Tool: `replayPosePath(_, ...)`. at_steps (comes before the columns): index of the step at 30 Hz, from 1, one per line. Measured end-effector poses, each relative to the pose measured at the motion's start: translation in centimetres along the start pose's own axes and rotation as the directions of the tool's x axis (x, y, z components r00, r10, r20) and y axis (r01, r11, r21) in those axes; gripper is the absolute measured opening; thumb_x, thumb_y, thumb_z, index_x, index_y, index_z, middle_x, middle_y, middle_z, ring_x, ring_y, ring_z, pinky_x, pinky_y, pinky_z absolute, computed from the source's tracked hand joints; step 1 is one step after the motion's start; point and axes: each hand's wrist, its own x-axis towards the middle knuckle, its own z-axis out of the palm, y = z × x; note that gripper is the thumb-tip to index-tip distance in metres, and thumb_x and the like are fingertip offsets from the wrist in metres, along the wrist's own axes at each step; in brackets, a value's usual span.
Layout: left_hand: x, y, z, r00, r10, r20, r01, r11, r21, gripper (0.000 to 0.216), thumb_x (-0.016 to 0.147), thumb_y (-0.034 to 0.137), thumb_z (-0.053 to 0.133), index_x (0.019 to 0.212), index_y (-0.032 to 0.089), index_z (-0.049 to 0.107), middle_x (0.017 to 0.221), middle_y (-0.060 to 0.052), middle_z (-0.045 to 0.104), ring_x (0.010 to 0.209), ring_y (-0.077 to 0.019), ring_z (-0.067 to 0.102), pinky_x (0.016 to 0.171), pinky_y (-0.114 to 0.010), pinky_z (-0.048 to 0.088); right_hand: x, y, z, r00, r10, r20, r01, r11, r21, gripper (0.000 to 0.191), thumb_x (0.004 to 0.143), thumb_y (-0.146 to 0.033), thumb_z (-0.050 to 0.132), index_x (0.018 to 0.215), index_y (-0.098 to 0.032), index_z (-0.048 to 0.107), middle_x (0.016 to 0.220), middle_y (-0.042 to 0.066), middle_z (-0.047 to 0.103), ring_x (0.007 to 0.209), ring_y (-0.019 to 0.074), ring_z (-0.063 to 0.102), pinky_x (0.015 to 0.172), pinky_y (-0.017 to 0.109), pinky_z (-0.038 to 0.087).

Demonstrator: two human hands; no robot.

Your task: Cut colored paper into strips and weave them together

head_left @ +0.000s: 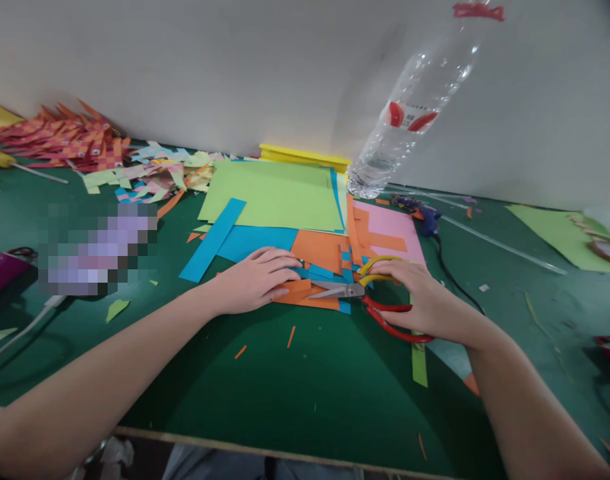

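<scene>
My left hand [259,278] lies flat, fingers stretched out, pressing down on a woven piece of orange and blue paper strips [319,279] on the green table [295,387]. My right hand [419,297] is closed around the handles of a pair of scissors [369,299] with one yellow and one red loop. The scissor blades point left, onto the woven strips, close to my left fingertips. Under the weaving lie sheets of blue, orange, light green [275,195] and pink paper [391,230].
A clear plastic bottle [409,110] stands behind the paper stack, beside a yellow paper pile [305,157]. Finished woven paper pieces [149,175] and red-orange ones [59,137] lie at the back left. A blue glue gun [422,217] with cable rests right of the pink sheet. Paper scraps dot the table.
</scene>
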Motion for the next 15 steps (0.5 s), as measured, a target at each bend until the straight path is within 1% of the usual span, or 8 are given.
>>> replayPosePath(2, 0.01, 0.05, 0.01, 1.000, -0.004, 0.008, 0.004, 1.000, 0.004, 0.033, 0.103, 0.028, 0.039, 0.135, 0.023, 0.045, 0.143, -0.004, 0.048, 0.138, -0.0193, 0.032, 0.116, -0.039, 0.023, -0.01, 0.03, 0.04, 1.000, -0.003, -0.001, 0.003, 1.000, 0.010, 0.050, 0.071, -0.032, 0.070, 0.119, -0.030, 0.056, 0.128, 0.007, 0.061, 0.126, 0.0315, 0.052, 0.103, 0.055, 0.042)
replayPosePath(4, 0.05, 0.13, -0.04, 1.000, -0.011, 0.022, 0.011, 1.000, 0.009, 0.036, 0.103, 0.025, 0.036, 0.139, 0.025, 0.041, 0.145, -0.003, 0.046, 0.138, -0.0196, 0.031, 0.115, -0.039, 0.023, -0.03, 0.04, 0.03, 1.000, -0.005, -0.004, 0.005, 1.000, 0.022, 0.048, 0.072, -0.033, 0.070, 0.118, -0.030, 0.056, 0.129, 0.007, 0.061, 0.126, 0.0316, 0.052, 0.103, 0.055, 0.043)
replayPosePath(8, 0.15, 0.21, -0.27, 0.997, -0.020, 0.074, 0.020, 1.000, 0.007, 0.039, 0.101, 0.016, 0.035, 0.137, 0.027, 0.046, 0.148, -0.004, 0.042, 0.139, -0.0221, 0.030, 0.114, -0.042, 0.025, 0.01, 0.10, -0.03, 1.000, -0.026, -0.011, 0.026, 0.999, 0.028, 0.046, 0.075, -0.034, 0.068, 0.119, -0.029, 0.056, 0.129, 0.008, 0.061, 0.127, 0.0309, 0.051, 0.103, 0.055, 0.043)
replayPosePath(12, 0.16, 0.14, -0.39, 0.995, -0.013, 0.103, 0.012, 1.000, 0.010, 0.047, 0.096, 0.008, 0.038, 0.139, 0.028, 0.045, 0.149, -0.004, 0.039, 0.141, -0.0235, 0.026, 0.115, -0.044, 0.025, 0.20, 0.15, -0.07, 0.999, -0.037, -0.028, 0.038, 0.999, 0.027, 0.044, 0.077, -0.034, 0.067, 0.119, -0.029, 0.057, 0.127, 0.009, 0.063, 0.125, 0.0311, 0.053, 0.102, 0.056, 0.044)
replayPosePath(15, 0.17, 0.10, -0.38, 0.994, -0.015, 0.112, 0.013, 1.000, 0.015, 0.050, 0.095, 0.006, 0.039, 0.139, 0.028, 0.046, 0.150, -0.003, 0.039, 0.142, -0.0234, 0.026, 0.115, -0.044, 0.024, 0.30, 0.22, -0.10, 0.999, -0.031, -0.030, 0.032, 0.999, 0.034, 0.044, 0.076, -0.035, 0.068, 0.118, -0.030, 0.059, 0.125, 0.008, 0.064, 0.122, 0.0319, 0.055, 0.101, 0.056, 0.045)
